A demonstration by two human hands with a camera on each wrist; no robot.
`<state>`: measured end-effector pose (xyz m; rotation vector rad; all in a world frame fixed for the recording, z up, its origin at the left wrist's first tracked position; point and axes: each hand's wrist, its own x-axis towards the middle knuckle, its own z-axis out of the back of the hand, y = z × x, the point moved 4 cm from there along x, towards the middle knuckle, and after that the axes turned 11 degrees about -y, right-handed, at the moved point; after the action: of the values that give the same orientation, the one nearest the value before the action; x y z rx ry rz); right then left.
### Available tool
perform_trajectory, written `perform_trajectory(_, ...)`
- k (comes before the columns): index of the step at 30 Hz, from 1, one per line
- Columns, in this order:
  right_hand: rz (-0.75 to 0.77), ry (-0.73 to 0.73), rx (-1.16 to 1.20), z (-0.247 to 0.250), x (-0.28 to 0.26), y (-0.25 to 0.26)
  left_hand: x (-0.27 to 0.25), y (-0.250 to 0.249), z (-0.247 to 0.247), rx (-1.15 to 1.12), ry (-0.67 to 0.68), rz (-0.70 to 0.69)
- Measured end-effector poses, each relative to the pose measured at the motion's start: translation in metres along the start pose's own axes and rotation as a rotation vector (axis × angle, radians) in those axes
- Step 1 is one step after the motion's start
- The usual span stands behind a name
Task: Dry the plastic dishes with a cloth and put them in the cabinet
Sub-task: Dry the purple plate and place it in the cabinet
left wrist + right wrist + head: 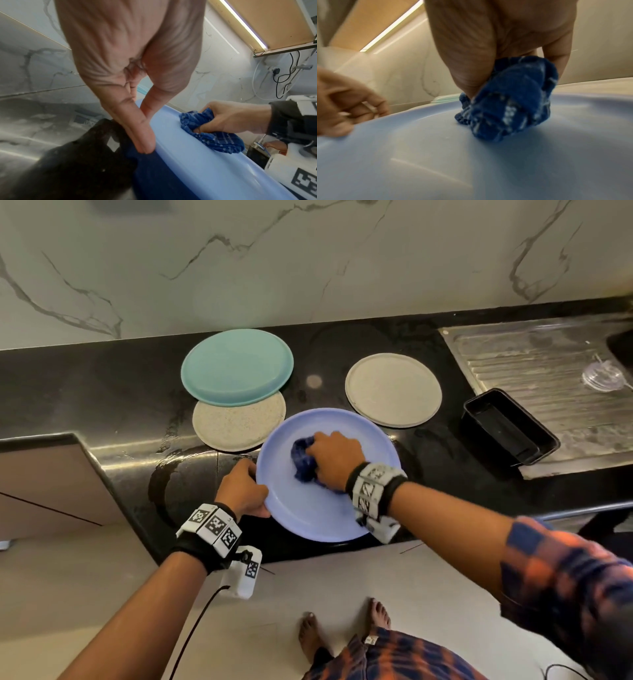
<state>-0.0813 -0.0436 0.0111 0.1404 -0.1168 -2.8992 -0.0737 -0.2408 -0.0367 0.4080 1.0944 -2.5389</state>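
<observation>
A lavender-blue plastic plate [318,511] sits at the counter's front edge. My left hand [245,491] grips its left rim, thumb and fingers [145,135] pinching the edge [197,155]. My right hand [334,458] holds a bunched dark blue checked cloth [303,458] and presses it onto the plate's inner surface [436,155]; the cloth [508,105] shows crumpled under my fingers. A teal plate [237,367] overlaps a speckled beige plate [236,424] behind on the left. A plain grey-beige plate [393,390] lies behind on the right.
The black stone counter [85,392] has wet streaks near its front left. A black rectangular tray [510,428] sits on the steel drainboard [548,371] at right, with a clear lid [603,376] beyond. A marble wall backs the counter. Wooden cabinet fronts [44,484] are lower left.
</observation>
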Motion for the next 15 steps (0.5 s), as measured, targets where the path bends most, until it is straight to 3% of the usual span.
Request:
perform_trajectory(3, -0.18, -0.042, -0.03, 0.011, 0.017, -0.043, -0.002, -0.001, 0.0, 0.026, 0.001, 0.011)
perform_trajectory(6, -0.309, -0.027, -0.086, 0.011, -0.008, -0.071, 0.0, 0.002, -0.002, 0.036, -0.006, 0.02)
perform_trajectory(11, -0.334, 0.042, -0.123, -0.012, -0.064, -0.058, -0.004, -0.002, -0.001, 0.076, -0.025, -0.007)
perform_trajectory(15, -0.348, 0.024, -0.146, -0.005, -0.033, -0.054, -0.004, -0.005, 0.001, 0.071, -0.038, -0.008)
